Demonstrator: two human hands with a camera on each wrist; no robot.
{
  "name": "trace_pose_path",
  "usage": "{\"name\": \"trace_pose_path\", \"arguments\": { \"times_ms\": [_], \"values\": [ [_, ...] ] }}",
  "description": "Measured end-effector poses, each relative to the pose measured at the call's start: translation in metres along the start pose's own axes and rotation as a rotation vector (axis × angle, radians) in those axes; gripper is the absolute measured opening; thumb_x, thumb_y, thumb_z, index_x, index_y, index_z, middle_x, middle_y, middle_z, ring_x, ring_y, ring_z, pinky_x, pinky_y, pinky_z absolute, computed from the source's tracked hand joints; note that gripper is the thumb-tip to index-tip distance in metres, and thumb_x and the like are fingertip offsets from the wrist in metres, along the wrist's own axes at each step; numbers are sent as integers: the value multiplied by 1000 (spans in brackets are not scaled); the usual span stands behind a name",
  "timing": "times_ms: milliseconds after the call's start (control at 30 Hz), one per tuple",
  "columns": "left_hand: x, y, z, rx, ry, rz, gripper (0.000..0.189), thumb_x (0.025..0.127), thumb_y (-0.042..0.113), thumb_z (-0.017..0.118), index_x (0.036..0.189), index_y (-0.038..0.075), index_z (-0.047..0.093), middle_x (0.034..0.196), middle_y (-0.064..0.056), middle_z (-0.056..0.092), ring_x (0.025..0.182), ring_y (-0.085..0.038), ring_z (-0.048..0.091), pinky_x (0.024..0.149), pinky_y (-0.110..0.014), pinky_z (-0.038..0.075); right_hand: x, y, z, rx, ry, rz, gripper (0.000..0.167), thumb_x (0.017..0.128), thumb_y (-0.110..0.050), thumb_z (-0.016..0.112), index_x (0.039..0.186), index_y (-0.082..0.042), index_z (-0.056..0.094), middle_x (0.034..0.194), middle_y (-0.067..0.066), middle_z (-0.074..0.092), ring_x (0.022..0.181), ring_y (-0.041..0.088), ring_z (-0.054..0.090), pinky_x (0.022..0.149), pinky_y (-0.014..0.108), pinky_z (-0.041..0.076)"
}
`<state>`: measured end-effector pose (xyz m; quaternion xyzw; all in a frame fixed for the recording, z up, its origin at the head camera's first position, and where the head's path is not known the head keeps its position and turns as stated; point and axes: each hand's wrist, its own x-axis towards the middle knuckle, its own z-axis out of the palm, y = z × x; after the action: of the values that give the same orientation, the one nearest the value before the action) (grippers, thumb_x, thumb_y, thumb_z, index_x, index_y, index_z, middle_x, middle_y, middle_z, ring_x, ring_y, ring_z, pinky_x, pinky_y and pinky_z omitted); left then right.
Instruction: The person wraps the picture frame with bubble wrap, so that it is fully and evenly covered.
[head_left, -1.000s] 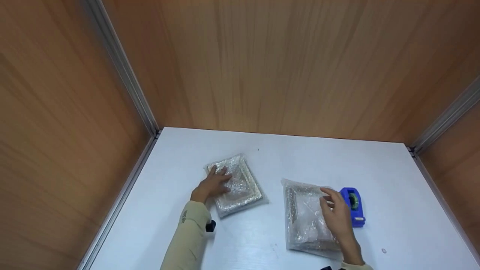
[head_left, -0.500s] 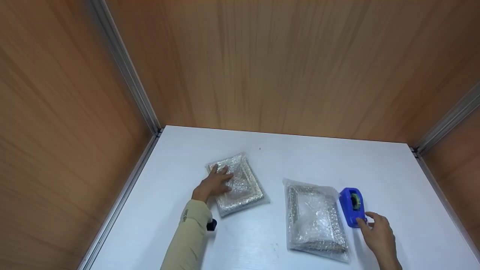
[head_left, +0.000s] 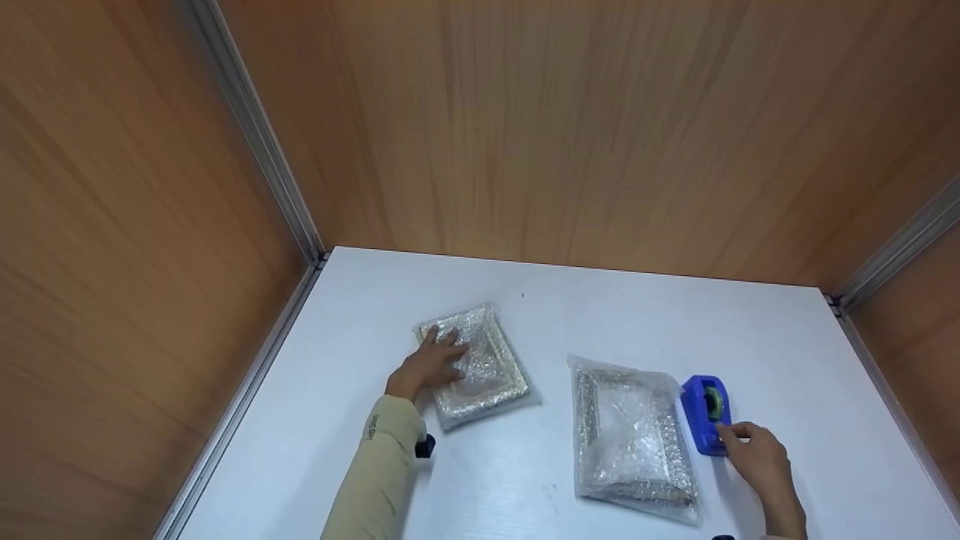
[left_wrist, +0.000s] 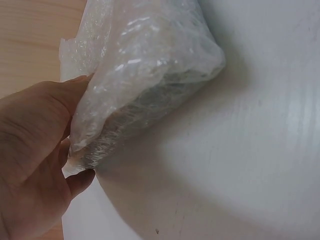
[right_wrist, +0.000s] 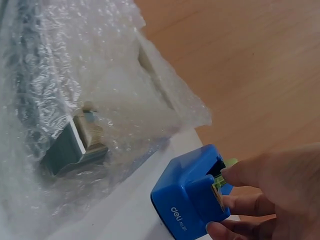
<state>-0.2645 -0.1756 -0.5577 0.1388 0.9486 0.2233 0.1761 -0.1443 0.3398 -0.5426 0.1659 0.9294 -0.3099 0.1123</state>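
Note:
Fingers spread, my left hand (head_left: 429,366) rests on a bubble-wrapped picture frame (head_left: 491,367) lying at an angle on the left of the table. In the left wrist view that hand is at the edge of the wrapped package (left_wrist: 150,60). My right hand (head_left: 759,456) is at the front end of a blue tape dispenser (head_left: 697,420) on the right. The right wrist view has its fingertips pinching the end of the green-tinted tape (right_wrist: 220,181) by the dispenser's cutter.
A second bubble-wrapped frame (head_left: 634,442) lies just left of the dispenser. The white table (head_left: 375,300) is bounded by wood-grain panels (head_left: 525,135) at the back and sides, with metal corner strips (head_left: 259,135).
My right hand has moved right, from above the second wrapped frame to the dispenser's front end, and its fingertips have closed in on the tape. The left hand has stayed on its package.

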Motion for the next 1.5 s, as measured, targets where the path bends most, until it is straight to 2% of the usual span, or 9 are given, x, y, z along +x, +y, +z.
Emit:
{"name": "trace_pose_path", "arguments": {
  "times_ms": [100,233,400,700,867,1067,1167,1367,1500],
  "values": [
    [0,1,0,7,0,10,59,93,34,61,147,23,39,161,-4,15,148,-35,-4,114,-59,22,4,1,-3,39,-22,29,61,97,-45,47,118,11,56,124,35,53,113,50,49,84,54,46],
    [1,2,2,-1,2,3,59,92,34,61,147,24,39,161,-2,15,148,-33,-5,115,-58,21,5,7,-4,150,-24,65,55,97,-42,49,115,10,57,115,30,58,103,40,54,75,40,48],
    [2,4,4,-7,-12,-3,60,92,34,61,147,25,38,161,-1,13,148,-33,-6,114,-60,21,4,17,5,342,11,152,46,96,-43,52,107,2,61,94,5,61,86,17,52,66,24,46],
    [5,6,5,-6,-19,-34,59,92,36,60,147,28,38,161,3,13,149,-29,-7,116,-56,17,-6,24,15,615,55,202,43,94,-42,57,110,-2,60,97,-5,61,83,-2,56,74,18,55],
    [6,6,5,-1,-20,-23,60,92,36,60,147,28,38,161,2,13,149,-30,-7,117,-55,18,-13,26,16,762,68,229,40,94,-40,58,107,-2,58,95,-7,58,81,-2,60,81,22,56],
    [5,4,5,-10,-3,-18,60,91,35,62,146,27,39,161,0,15,149,-32,-5,116,-56,18,-22,26,23,779,58,246,40,97,-37,54,111,0,53,107,1,52,86,-2,56,84,17,53],
    [5,4,7,-26,-12,-33,61,91,35,62,146,29,38,161,3,14,149,-30,-7,117,-55,17,-27,26,29,805,73,255,41,97,-35,55,115,2,50,103,-1,55,84,-4,57,82,15,53],
    [4,6,7,-44,-17,-35,61,90,34,63,146,28,40,161,1,14,149,-30,-6,115,-59,18,-36,26,41,928,152,276,25,100,-20,46,114,1,47,88,-7,61,81,-5,63,87,16,52],
    [3,7,4,-32,-11,-12,60,91,33,63,146,24,40,161,-3,16,149,-33,-5,115,-59,19,-38,25,47,936,187,304,30,100,-25,46,115,0,49,96,-4,61,78,-9,62,87,14,51]
  ]
}}
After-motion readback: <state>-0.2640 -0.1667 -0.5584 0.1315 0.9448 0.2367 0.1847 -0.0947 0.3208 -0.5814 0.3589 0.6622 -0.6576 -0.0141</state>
